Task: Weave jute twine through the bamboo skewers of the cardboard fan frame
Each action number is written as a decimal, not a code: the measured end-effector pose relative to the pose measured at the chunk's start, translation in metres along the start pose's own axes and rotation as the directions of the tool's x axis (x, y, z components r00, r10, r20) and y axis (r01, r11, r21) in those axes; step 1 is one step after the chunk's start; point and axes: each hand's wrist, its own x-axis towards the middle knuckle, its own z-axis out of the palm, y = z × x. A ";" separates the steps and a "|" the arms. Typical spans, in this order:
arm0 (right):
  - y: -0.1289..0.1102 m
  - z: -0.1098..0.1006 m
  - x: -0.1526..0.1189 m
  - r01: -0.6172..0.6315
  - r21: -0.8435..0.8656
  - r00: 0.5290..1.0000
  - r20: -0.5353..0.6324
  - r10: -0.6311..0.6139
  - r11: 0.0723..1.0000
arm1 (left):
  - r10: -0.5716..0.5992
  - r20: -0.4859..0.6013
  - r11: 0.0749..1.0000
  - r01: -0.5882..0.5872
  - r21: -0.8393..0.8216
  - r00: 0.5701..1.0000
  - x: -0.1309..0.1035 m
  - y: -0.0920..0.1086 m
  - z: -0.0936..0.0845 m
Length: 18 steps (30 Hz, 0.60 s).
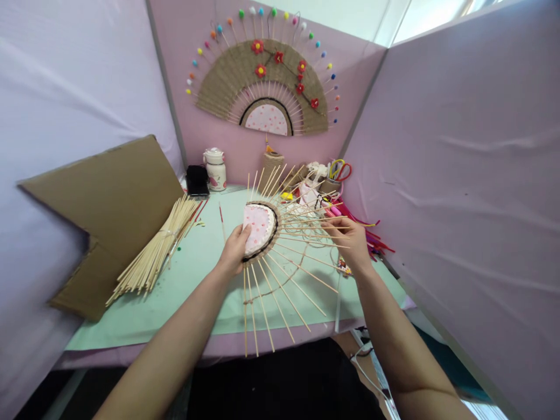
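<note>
My left hand [237,248] grips the flat edge of a half-round fan base [258,229], its thumb on the pink spotted fabric. A brown rim with black braid edges the base, and thin wooden sticks [286,284] radiate from it. A strand of twine [273,290] weaves across the lower sticks in an arc and runs on into loose loops at the right. Among the right-hand stick ends, my right hand [349,238] is closed in a pinch where the twine loops lead. Its fingertips are partly covered by sticks.
On the wall hangs a finished-looking fan [236,67] with red flowers and coloured balls. A bundle of sticks [160,248] lies left beside folded cardboard [109,204]. Behind stand a white bottle [215,170], a twine spool [272,166] and scissors [341,170]. Pipe cleaners [378,242] lie right.
</note>
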 end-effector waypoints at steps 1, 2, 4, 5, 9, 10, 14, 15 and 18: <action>-0.003 -0.005 0.001 -0.036 0.019 0.999 0.040 0.035 0.999 | -0.005 -0.005 1.000 0.005 -0.001 1.000 0.000 0.000 0.000; -0.005 -0.010 0.003 -0.079 0.055 0.993 0.091 0.074 0.995 | -0.009 -0.014 1.000 0.009 -0.003 1.000 0.000 0.000 0.000; -0.011 -0.021 0.006 -0.155 0.147 0.972 0.199 0.125 0.977 | -0.014 -0.033 1.000 0.014 -0.003 0.999 0.000 0.001 0.000; -0.013 -0.027 0.007 -0.173 0.187 0.964 0.235 0.127 0.967 | -0.016 -0.037 1.000 0.016 0.000 0.999 0.000 0.002 0.000; -0.013 -0.038 0.008 -0.047 0.220 0.980 0.197 0.003 0.974 | -0.019 -0.038 1.000 0.020 0.021 0.999 -0.001 0.002 0.000; -0.011 -0.038 0.007 0.019 0.206 0.987 0.151 -0.051 0.978 | -0.020 -0.039 0.999 0.021 0.026 0.999 -0.001 0.002 0.000; -0.005 -0.030 0.001 0.238 0.112 0.971 -0.008 -0.239 0.965 | -0.029 -0.050 0.999 0.031 0.035 0.998 0.001 0.001 -0.001; -0.004 -0.028 0.000 0.276 0.080 0.961 -0.028 -0.275 0.958 | -0.032 -0.052 0.999 0.034 0.036 0.998 0.001 0.000 -0.001; -0.004 -0.027 -0.002 0.412 -0.077 0.907 -0.065 -0.417 0.908 | -0.030 -0.053 0.999 0.032 0.039 0.998 0.002 0.000 -0.002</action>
